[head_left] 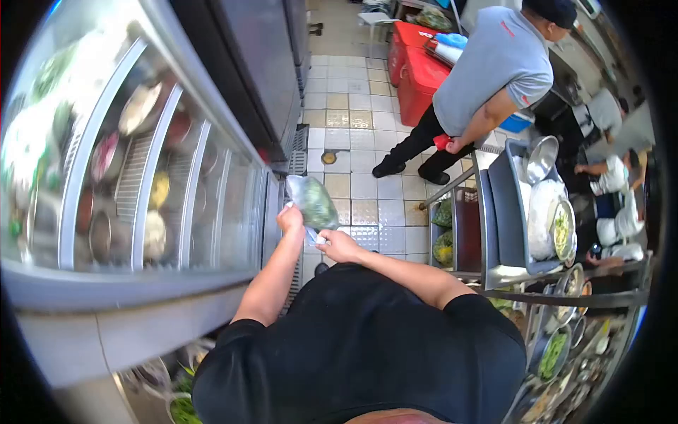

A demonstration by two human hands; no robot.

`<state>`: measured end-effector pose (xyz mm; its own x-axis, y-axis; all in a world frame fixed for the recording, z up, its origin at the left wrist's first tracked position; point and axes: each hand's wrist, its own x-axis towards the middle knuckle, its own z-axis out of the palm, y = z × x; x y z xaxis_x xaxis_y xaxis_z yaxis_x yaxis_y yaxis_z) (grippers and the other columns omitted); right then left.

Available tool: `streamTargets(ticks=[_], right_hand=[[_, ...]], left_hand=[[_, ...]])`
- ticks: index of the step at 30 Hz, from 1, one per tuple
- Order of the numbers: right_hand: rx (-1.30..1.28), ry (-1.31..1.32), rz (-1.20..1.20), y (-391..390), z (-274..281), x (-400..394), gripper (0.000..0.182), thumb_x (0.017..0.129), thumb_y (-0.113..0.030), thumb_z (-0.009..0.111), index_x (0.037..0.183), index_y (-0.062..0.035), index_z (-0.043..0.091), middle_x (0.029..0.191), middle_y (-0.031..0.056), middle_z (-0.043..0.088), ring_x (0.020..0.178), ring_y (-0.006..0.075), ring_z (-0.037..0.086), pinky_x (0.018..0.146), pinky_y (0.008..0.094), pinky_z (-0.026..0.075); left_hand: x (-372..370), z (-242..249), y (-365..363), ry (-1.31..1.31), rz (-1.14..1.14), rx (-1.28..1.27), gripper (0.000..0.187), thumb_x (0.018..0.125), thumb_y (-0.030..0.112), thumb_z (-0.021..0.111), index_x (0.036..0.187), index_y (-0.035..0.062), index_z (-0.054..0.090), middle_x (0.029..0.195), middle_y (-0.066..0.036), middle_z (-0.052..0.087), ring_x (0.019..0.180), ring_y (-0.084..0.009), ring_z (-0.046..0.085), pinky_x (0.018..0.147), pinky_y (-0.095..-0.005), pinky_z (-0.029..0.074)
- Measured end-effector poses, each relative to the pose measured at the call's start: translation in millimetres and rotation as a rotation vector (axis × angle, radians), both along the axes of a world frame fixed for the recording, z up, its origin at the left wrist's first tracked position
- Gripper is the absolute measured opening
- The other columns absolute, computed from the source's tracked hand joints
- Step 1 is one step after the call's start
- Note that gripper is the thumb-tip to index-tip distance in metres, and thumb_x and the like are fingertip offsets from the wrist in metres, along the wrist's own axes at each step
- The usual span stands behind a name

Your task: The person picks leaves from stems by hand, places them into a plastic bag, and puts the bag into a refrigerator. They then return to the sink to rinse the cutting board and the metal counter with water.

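The left grip [290,219] is closed on the side of a crinkled, translucent plastic bag [316,201], bulging with green, leafy contents; the right grip [337,245] pinches its gathered end. The bag sits just beyond both grips. Left of them, a glass-fronted fridge [212,92] holds round bowls [155,234] on metal shelves [95,155]. Well to their right, a grey plastic tub [515,205] contains a shiny, rounded metal bowl [542,157]. Ahead lie glossy square floor tiles [392,212] and, farther, boxy red coolers [422,85].
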<state>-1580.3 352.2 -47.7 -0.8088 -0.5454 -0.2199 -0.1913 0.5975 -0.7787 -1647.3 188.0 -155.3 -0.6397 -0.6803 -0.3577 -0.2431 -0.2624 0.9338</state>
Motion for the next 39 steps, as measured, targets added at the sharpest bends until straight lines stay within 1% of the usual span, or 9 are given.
streamTargets(ticks=[2,5,7,9,10,13,20,33,39], right_hand=[[0.044,0.007,-0.030,-7.0,14.0,-40.4,0.024,0.088,-0.028,0.065,0.099,-0.0071,0.066,0.088,0.0224,0.068,0.087,0.0402,0.065,0.076,0.0469,0.051],[0.093,0.079,-0.113,0.3,19.2,-116.1,0.024,0.087,-0.028,0.063,0.096,-0.0064,0.067,0.087,0.0227,0.067,0.086,0.0433,0.064,0.078,0.0490,0.050],[0.016,0.072,-0.492,31.6,-0.5,-209.6,0.020,0.086,-0.023,0.062,0.093,-0.0042,0.067,0.086,0.0212,0.069,0.081,0.0359,0.069,0.071,0.0466,0.052],[-0.430,-0.654,-0.667,65.4,-38.7,-279.3,0.018,0.089,-0.021,0.063,0.090,-0.0029,0.067,0.083,0.0129,0.070,0.071,0.0240,0.068,0.062,0.0385,0.052],[-0.822,-0.994,-0.658,85.1,-92.9,-317.6,0.016,0.090,-0.018,0.064,0.093,-0.0031,0.068,0.082,0.0065,0.067,0.066,0.0147,0.062,0.057,0.0308,0.049],[-0.696,-0.855,-0.708,89.1,-38.5,-368.2,0.018,0.091,-0.017,0.065,0.096,0.0005,0.066,0.084,0.0046,0.066,0.071,0.0166,0.062,0.063,0.0317,0.050],[-0.215,0.400,-0.452,85.2,7.6,-482.5,0.022,0.078,-0.004,0.061,0.098,-0.0072,0.070,0.097,0.0135,0.064,0.087,0.0333,0.065,0.077,0.0389,0.053],[-0.104,0.562,-0.488,102.5,43.7,-754.3,0.026,0.071,0.003,0.057,0.092,-0.0086,0.069,0.099,0.0105,0.060,0.085,0.0317,0.064,0.072,0.0394,0.054],[0.019,0.757,-0.576,109.6,69.2,-849.8,0.027,0.069,0.004,0.058,0.090,-0.0100,0.068,0.095,0.0100,0.059,0.082,0.0321,0.064,0.069,0.0409,0.054]], left_hand=[[-34.4,3.1,-4.9,-0.219,-0.413,-0.804,0.021,0.084,0.019,0.070,0.077,-0.0009,0.071,0.077,-0.009,0.070,0.084,-0.0181,0.063,0.076,-0.0350,0.048],[-84.5,23.6,6.0,-0.021,-0.728,-1.150,0.023,0.090,0.021,0.065,0.085,0.0001,0.072,0.085,-0.006,0.072,0.093,-0.0163,0.063,0.081,-0.0315,0.048],[-155.4,42.6,16.4,0.030,-0.726,0.030,0.022,0.092,0.018,0.060,0.093,-0.0005,0.071,0.095,-0.010,0.072,0.101,-0.0229,0.061,0.090,-0.0346,0.046],[-201.3,50.7,16.5,0.188,-0.796,0.602,0.023,0.094,0.012,0.055,0.103,-0.0059,0.067,0.111,-0.016,0.068,0.103,-0.0222,0.061,0.095,-0.0334,0.045],[-216.6,58.7,25.2,0.215,-0.868,0.568,0.028,0.094,0.013,0.055,0.111,-0.0070,0.065,0.112,-0.014,0.068,0.103,-0.0203,0.060,0.096,-0.0316,0.043],[-268.5,95.0,55.4,0.221,-1.047,0.146,0.033,0.095,0.017,0.057,0.115,-0.0072,0.066,0.108,-0.006,0.065,0.099,-0.0155,0.056,0.096,-0.0297,0.040],[-419.1,129.0,39.0,0.055,-1.157,0.437,0.025,0.095,0.018,0.057,0.108,-0.0015,0.068,0.105,-0.003,0.064,0.104,-0.0137,0.054,0.096,-0.0300,0.039],[-720.8,93.9,73.7,0.197,-1.024,0.790,0.020,0.096,0.018,0.055,0.084,0.0029,0.059,0.135,-0.014,0.058,0.109,-0.0177,0.056,0.100,-0.0324,0.038],[-878.6,111.9,86.4,0.106,-1.689,0.867,0.025,0.098,0.021,0.054,0.100,-0.0026,0.065,0.104,-0.010,0.066,0.105,-0.0197,0.059,0.097,-0.0344,0.042]])
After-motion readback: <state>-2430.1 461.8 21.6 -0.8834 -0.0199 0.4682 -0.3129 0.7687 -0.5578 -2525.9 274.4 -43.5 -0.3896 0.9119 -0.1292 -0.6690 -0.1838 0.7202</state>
